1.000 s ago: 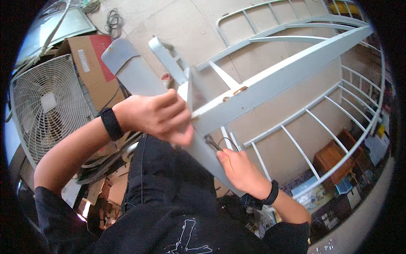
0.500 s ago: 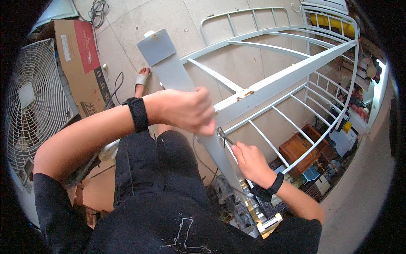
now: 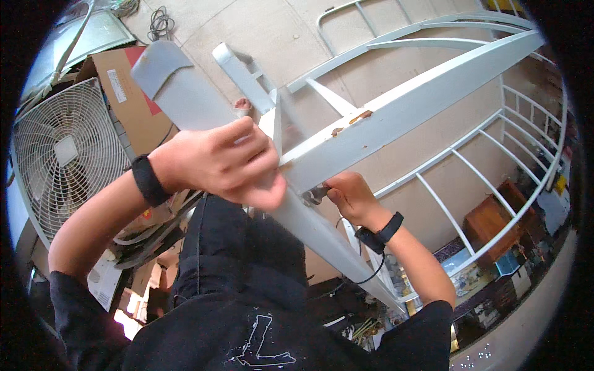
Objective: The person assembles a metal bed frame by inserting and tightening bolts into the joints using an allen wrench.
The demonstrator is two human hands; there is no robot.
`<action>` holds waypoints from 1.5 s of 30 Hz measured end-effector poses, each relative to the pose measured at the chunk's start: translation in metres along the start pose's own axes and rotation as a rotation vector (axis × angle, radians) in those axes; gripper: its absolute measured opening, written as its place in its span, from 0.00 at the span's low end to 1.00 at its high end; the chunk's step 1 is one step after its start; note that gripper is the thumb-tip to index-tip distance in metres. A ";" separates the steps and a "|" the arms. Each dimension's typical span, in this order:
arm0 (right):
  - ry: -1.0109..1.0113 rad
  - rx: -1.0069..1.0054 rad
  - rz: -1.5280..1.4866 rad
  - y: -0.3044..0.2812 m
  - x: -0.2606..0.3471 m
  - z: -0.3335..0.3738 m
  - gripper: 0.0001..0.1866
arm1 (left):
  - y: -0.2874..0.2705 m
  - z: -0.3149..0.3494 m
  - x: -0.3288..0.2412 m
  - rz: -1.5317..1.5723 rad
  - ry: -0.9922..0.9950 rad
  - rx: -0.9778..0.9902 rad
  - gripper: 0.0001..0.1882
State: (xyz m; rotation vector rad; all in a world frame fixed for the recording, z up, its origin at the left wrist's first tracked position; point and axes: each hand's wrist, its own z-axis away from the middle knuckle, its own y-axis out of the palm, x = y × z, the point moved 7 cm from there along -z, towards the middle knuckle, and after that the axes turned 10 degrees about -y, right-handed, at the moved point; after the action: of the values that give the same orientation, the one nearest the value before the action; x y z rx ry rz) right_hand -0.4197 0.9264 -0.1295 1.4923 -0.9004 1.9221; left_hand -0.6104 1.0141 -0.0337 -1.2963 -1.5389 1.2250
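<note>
A light-grey metal post runs diagonally below me, its broad flat end at the upper left. Against it meets a long rail of the metal bed frame, chipped and rusty near the joint. Fingers curled together, my left hand is over the post beside that joint; anything between its fingers is hidden. My right hand, below the rail, grips pliers by the handles. Their metal head is at the post just under the joint, and my fingers cover most of the handles.
On the left, a round white fan grille stands near a cardboard box. A coiled cable lies on the tiled floor. Thin ladder-like bars of the frame extend right, with a brown wooden box beyond them.
The view has shifted, and the post and rail appear larger and closer. Both hands remain around the joint; my right hand and the pliers are now tucked closer under the rail.
</note>
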 end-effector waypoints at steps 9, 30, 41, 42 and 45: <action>-0.170 -0.025 -0.232 0.019 -0.006 -0.016 0.11 | 0.004 -0.006 0.000 -0.050 0.035 0.028 0.14; 0.004 0.012 -0.257 0.027 -0.043 -0.007 0.27 | 0.003 -0.003 -0.002 -0.012 0.001 0.031 0.14; 0.043 -0.079 -0.638 0.061 -0.066 0.008 0.23 | 0.005 -0.001 -0.003 0.004 -0.030 0.001 0.14; 0.036 -0.086 -0.636 0.062 -0.067 0.007 0.22 | 0.004 -0.001 -0.002 0.016 -0.022 0.040 0.13; -0.069 -0.042 -0.407 0.051 -0.051 -0.004 0.20 | 0.002 -0.003 0.001 0.062 -0.027 0.158 0.09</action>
State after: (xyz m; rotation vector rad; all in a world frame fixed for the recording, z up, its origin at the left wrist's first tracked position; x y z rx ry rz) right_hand -0.4484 0.8963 -0.1886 1.5830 -0.6023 1.5561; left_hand -0.6075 1.0155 -0.0348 -1.2364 -1.3994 1.3799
